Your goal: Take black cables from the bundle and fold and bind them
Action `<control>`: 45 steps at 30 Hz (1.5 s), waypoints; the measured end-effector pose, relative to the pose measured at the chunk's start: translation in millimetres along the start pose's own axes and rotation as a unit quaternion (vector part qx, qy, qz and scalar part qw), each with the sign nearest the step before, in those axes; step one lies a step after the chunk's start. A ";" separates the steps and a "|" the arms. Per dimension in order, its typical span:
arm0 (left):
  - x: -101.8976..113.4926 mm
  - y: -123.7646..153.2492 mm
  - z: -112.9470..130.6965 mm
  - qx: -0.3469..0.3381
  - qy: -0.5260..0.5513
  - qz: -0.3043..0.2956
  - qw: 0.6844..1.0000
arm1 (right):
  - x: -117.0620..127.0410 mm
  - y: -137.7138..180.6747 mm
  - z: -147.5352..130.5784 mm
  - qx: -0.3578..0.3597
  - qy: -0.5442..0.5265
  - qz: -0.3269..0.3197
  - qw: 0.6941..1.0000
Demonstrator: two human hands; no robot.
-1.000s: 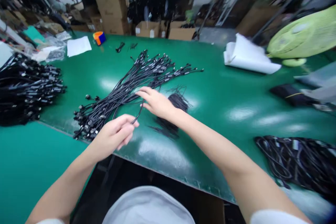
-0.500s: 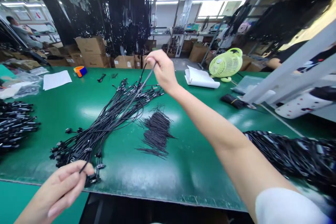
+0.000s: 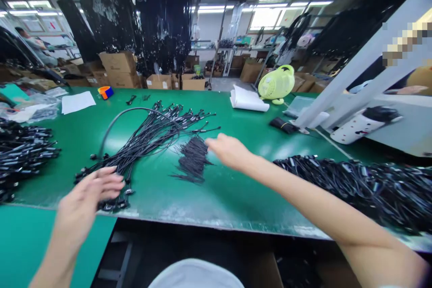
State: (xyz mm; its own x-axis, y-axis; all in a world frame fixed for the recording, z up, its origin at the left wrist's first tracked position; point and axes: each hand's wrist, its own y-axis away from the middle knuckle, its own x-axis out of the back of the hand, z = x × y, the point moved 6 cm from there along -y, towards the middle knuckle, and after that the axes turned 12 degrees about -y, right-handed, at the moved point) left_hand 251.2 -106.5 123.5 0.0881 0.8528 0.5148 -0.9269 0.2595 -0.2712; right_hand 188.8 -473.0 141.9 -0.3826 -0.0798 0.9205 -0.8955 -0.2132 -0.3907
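Observation:
My left hand [image 3: 91, 193] is over the near end of a bundle of black cables [image 3: 145, 137], its blurred fingers stretched out and apart. Connectors at that end are partly hidden behind it. One black cable [image 3: 118, 114] arches above the left side of the bundle, its near end close to my left hand. My right hand [image 3: 229, 149] has its fingertips pinched together at the right edge of a pile of short thin black ties [image 3: 193, 159]. Whatever lies between those fingertips is too small to make out.
More bundled black cables [image 3: 354, 184] lie on the right and another heap [image 3: 25, 157] on the left. Behind are a green fan [image 3: 276, 83], white papers [image 3: 249, 99] and an orange-blue tape roll [image 3: 105, 92]. A patterned bottle [image 3: 357, 127] lies beyond the slanted white posts.
My right hand has come down from above the bundle to the ties, letting go of the cable. That cable now arches further left. My left hand's fingers have opened out.

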 end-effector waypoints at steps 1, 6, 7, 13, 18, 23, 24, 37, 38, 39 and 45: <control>-24.1 4.3 12.9 -0.001 0.007 -0.029 1.000 | -9.5 20.1 -32.2 0.038 -0.029 -0.029 0.998; -141.5 44.3 57.0 -0.081 0.027 -0.333 0.939 | 8.7 65.4 -98.5 0.087 -0.125 -0.024 0.988; -151.8 50.1 55.8 -0.051 0.065 -0.373 0.924 | 13.8 65.4 -88.1 0.059 -0.125 -0.016 0.990; -150.9 53.9 40.9 0.131 0.291 -0.450 0.834 | 4.8 86.9 -18.7 -0.043 -0.060 -0.028 0.997; -123.6 36.4 32.7 0.218 0.473 -0.334 0.786 | -12.7 116.4 0.3 -0.080 -0.150 -0.003 0.985; -107.6 28.3 23.0 0.278 0.501 -0.253 0.780 | -18.1 127.6 6.7 -0.119 -0.201 0.010 0.972; -107.7 27.8 22.3 0.281 0.501 -0.252 0.779 | -15.8 128.5 5.5 -0.119 -0.199 0.025 0.972; -171.5 61.5 52.2 0.073 0.209 -0.386 0.896 | 2.9 86.2 -116.8 0.151 -0.351 -0.025 0.924; -167.8 56.4 50.5 0.081 0.227 -0.370 0.897 | 4.6 82.6 -106.9 0.129 -0.367 -0.021 0.921; -160.1 47.5 45.5 0.103 0.261 -0.332 0.901 | 7.2 81.6 -95.3 0.109 -0.375 -0.017 0.921; -110.2 19.6 -0.8 0.321 0.455 -0.239 0.796 | 34.2 109.0 -11.5 -0.054 -0.191 0.108 0.974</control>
State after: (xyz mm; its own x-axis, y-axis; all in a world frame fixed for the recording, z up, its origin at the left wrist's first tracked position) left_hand 223.6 -195.0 60.8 0.4437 0.7770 -0.4465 -0.6776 0.6169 0.4003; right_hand 75.4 -487.7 130.7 -0.4711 -0.4727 0.7447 -0.8296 -0.0493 -0.5561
